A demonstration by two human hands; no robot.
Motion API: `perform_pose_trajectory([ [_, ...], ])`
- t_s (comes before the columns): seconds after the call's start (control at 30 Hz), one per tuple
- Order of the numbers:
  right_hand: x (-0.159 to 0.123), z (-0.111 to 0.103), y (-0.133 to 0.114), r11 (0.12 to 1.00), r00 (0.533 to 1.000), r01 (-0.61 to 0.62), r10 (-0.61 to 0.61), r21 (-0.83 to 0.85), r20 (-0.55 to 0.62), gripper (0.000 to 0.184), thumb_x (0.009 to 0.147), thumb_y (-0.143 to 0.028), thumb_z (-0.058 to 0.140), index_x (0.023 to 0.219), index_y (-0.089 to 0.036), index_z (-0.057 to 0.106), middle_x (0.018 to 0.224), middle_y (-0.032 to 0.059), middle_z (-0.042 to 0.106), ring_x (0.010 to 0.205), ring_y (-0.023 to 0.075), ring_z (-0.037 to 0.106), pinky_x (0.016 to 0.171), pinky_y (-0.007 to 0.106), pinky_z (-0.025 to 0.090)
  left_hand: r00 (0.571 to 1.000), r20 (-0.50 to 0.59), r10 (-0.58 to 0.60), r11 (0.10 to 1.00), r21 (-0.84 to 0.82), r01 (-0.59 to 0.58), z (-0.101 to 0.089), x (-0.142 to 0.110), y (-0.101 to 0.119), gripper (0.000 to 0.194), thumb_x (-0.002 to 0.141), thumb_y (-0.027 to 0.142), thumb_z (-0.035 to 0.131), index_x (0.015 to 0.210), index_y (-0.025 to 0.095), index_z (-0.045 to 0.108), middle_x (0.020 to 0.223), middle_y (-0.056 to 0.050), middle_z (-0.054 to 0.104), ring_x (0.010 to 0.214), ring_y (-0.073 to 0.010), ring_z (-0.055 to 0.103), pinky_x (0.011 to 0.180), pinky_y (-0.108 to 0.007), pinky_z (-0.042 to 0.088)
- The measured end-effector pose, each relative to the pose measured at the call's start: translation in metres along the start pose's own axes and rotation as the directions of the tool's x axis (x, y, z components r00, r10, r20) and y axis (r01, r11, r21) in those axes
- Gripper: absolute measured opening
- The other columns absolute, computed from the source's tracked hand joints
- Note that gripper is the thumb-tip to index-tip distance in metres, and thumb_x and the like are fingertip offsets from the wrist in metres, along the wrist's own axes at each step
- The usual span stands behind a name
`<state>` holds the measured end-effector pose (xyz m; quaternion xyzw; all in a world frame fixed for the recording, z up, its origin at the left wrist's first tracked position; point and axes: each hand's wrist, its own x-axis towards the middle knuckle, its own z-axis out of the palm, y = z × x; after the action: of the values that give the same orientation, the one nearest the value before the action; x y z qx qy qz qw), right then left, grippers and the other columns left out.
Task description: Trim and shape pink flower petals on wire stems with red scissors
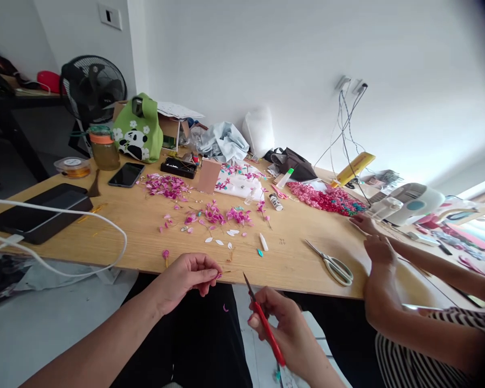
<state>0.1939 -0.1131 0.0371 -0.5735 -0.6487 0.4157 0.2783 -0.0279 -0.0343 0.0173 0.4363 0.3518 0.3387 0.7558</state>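
Note:
My left hand (199, 274) is just off the table's front edge, thumb and fingers pinched on a small purple petal piece (219, 275). A thin stem or wire pokes out of it to the right. Lower right, my right hand (281, 318) grips what looks like red-handled tweezers (269, 333), their dark pointed tip aimed up toward the left hand, a short gap away. Near the edge lie a purple bead-like flower (165, 254) on a yellow stem and several white leaf shapes (219, 242). A loose purple petal (225, 308) shows against my dark trousers.
Purple petals (167, 186) and flowers (214, 213) spread across the table. White-handled scissors (335, 268), a white tube (263, 242) and a teal leaf (260, 252) lie at right. A co-worker's hands (378, 245) rest by a sewing machine (412, 202). A white cable (121, 237) loops at left.

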Motion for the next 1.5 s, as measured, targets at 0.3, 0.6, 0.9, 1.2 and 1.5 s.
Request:
perform_pose_trajectory([
  [0.3,0.0,-0.044,-0.013,0.994,0.976,0.008,0.016,-0.107,0.216,0.032,0.076,-0.042,0.073,0.073,-0.017,0.053,0.062,-0.0015,0.054,0.059,0.0125,0.047,0.055,0.023,0.038,0.998,0.057,0.016,0.976,0.215,-0.028,0.002,-0.003,0.004,0.018,0.074,0.027,0.069,0.084,0.011,0.066,0.069,0.0,0.061,0.055,-0.0087,0.051,0.056,-0.023,0.04],
  [0.6,0.015,-0.019,-0.018,0.967,0.97,0.21,-0.225,-0.147,-0.095,0.015,0.083,-0.023,0.064,0.092,-0.021,0.052,0.09,0.0026,0.063,0.083,0.0172,0.058,0.077,0.031,0.046,0.992,0.115,-0.043,0.965,0.262,0.012,0.009,-0.003,0.002,0.019,0.075,0.027,0.067,0.084,0.011,0.062,0.066,0.0,0.059,0.054,-0.0093,0.05,0.055,-0.024,0.039],
  [0.9,0.044,-0.006,-0.009,0.972,0.951,-0.066,-0.008,0.226,0.309,0.024,0.074,-0.021,0.074,0.085,-0.017,0.053,0.076,0.0001,0.062,0.067,0.0127,0.056,0.058,0.023,0.043,0.963,0.253,-0.095,0.912,0.41,-0.018,0.017,-0.014,0.009,0.023,0.074,0.014,0.059,0.097,0.015,0.055,0.069,0.003,0.058,0.061,-0.0111,0.052,0.059,-0.025,0.043],
  [1.2,0.049,0.002,-0.006,0.85,0.905,-0.241,0.023,0.468,0.426,0.033,0.068,-0.024,0.081,0.084,-0.015,0.054,0.072,0.0032,0.069,0.066,0.014,0.063,0.056,0.021,0.046,0.961,0.266,-0.078,0.901,0.432,-0.046,0.014,-0.012,0.013,0.012,0.076,0.013,0.059,0.087,0.016,0.054,0.073,0.001,0.061,0.063,-0.0103,0.053,0.062,-0.024,0.043],
  [1.5,0.045,0.008,-0.01,0.741,0.947,-0.228,0.019,0.631,0.319,0.032,0.066,-0.021,0.082,0.085,-0.014,0.057,0.071,0.0028,0.068,0.063,0.0137,0.063,0.058,0.023,0.048,0.979,0.199,0.043,0.962,0.256,-0.094,0.001,-0.008,0.003,0.021,0.087,0.032,0.055,0.094,0.013,0.062,0.072,-0.002,0.062,0.057,-0.0103,0.054,0.058,-0.025,0.042],
])
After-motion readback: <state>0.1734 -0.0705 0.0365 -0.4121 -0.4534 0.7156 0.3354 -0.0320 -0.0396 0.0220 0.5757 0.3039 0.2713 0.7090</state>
